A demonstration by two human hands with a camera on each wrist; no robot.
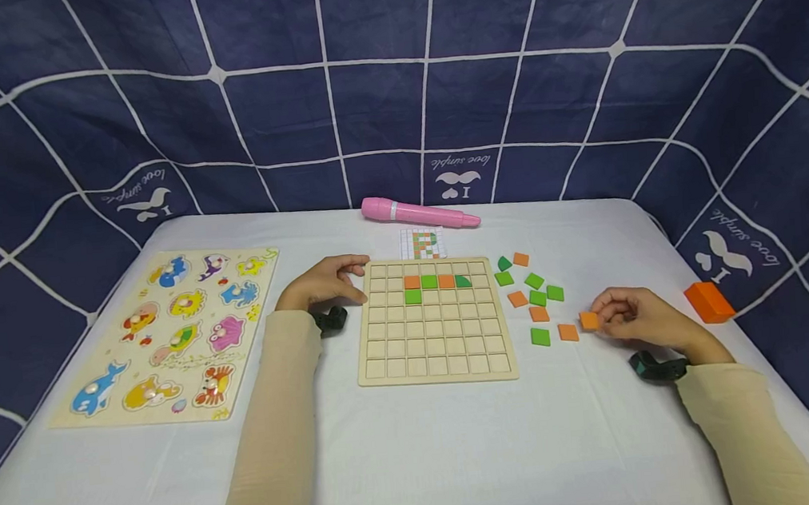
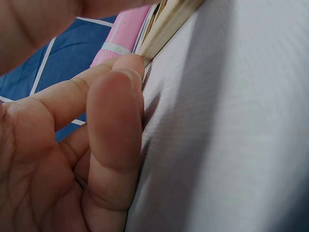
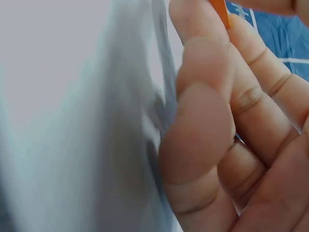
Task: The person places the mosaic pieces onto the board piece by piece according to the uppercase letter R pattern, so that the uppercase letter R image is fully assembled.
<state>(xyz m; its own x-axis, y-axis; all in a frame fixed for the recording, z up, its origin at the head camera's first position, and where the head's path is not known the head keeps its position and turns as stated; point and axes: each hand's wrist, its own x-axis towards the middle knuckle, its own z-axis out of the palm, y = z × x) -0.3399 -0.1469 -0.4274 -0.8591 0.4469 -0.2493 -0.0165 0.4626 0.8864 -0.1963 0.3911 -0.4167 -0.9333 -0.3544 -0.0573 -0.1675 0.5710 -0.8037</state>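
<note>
A square wooden grid board (image 1: 438, 368) lies flat in the middle. Its upper rows hold orange, green and quarter-round dark green pieces. At the board's left edge rests my left hand (image 1: 324, 282), its index finger and thumb touching the rim; in the left wrist view, fingertips (image 2: 129, 63) meet the board's side. Between thumb and fingers my right hand (image 1: 634, 317) pinches an orange square tile (image 1: 589, 321), whose edge shows at the top of the right wrist view. Several loose tiles lie between board and right hand, among them an orange tile (image 1: 567, 332) and a green tile (image 1: 540, 337).
Behind the board lie a pattern card (image 1: 423, 243) and a pink microphone-shaped pen (image 1: 419, 213). A wooden sea-animal puzzle (image 1: 116, 342) covers the left side. An orange block (image 1: 709, 303) sits at the right edge. Dark blue cloth (image 1: 392, 109) walls the white table.
</note>
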